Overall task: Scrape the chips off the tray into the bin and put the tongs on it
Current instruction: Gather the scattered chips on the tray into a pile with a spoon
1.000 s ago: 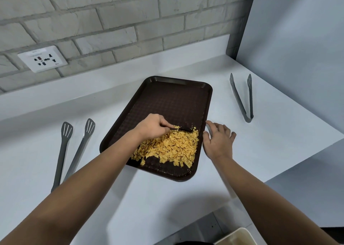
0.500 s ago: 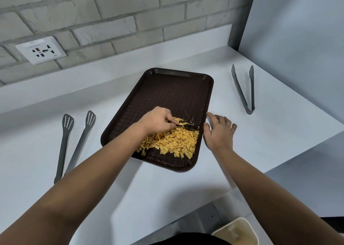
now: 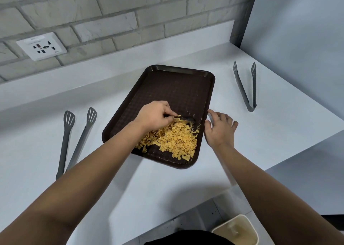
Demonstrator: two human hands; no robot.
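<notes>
Scraping chips on a brown tray atop a white table

Dark brown rectangular tray with rounded corners, textured floor, lying angled, far half bare. Heap of yellow broken chips piled at near right end, under and right of left grip, curled around a thin dark utensil touching the heap. Right grip spread, fingers relaxed, at tray's right rim. Grey tongs beyond right grip; slotted tongs left of left grip. Cream bin below, near edge.
</notes>
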